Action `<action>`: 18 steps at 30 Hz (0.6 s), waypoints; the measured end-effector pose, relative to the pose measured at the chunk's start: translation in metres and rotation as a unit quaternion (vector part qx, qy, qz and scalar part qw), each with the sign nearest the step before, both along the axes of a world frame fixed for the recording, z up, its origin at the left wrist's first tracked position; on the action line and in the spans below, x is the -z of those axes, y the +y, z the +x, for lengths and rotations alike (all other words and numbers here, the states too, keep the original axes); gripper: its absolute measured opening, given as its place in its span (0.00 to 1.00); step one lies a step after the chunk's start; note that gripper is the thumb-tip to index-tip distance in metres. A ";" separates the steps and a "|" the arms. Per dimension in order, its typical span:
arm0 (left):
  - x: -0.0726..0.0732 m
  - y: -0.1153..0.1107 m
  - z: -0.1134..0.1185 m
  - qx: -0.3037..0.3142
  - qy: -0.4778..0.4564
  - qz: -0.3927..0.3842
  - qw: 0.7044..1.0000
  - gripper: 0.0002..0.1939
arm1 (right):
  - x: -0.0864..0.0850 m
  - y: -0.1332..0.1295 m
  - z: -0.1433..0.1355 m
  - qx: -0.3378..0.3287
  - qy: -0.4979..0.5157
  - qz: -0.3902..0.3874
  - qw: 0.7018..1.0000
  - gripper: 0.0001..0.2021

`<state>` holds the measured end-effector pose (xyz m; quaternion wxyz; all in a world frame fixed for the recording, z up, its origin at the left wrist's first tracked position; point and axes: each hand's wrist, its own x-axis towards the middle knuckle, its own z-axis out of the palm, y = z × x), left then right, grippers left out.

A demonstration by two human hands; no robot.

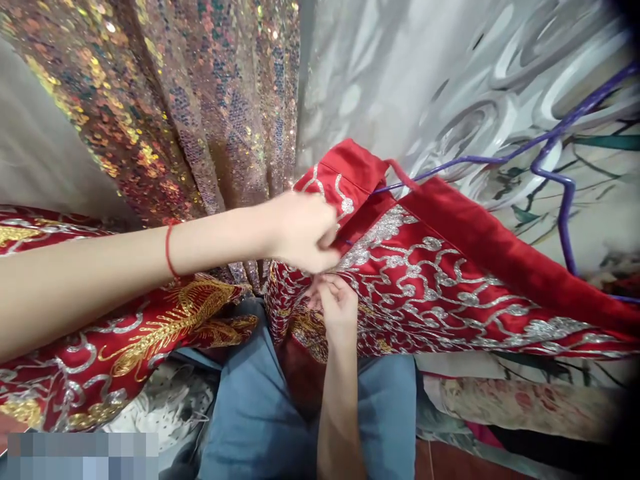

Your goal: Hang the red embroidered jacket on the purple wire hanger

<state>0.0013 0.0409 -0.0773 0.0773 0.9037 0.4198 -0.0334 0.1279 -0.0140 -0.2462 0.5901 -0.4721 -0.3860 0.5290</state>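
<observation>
A red garment (450, 280) with silver and gold embroidery hangs across the view on a purple hanger (560, 180). My left hand (300, 230), with a red string on its wrist, reaches in from the left and pinches the garment near its collar. Just below it, my right hand (337, 307) comes up from the bottom and grips the garment's front edge with closed fingers. Another part of the red embroidered cloth (125, 347) lies under my left forearm.
A sequined bronze fabric (190, 107) hangs at the top left. Silver patterned cloth (450, 73) and a floral print (600, 193) hang behind the hanger. Blue jeans (250, 413) are below my hands, with patterned fabrics (520, 400) piled at the lower right.
</observation>
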 end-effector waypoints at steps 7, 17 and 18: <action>0.085 0.011 0.001 0.005 0.192 -0.146 0.971 0.22 | -0.003 -0.012 -0.011 0.015 0.030 -0.006 0.999 0.15; 0.101 0.008 0.011 0.085 0.143 -0.141 0.976 0.16 | -0.015 -0.024 -0.034 0.094 0.037 -0.005 0.995 0.14; 0.103 0.008 0.009 0.093 0.130 -0.156 0.975 0.15 | -0.021 -0.023 -0.036 0.108 0.035 0.003 0.994 0.14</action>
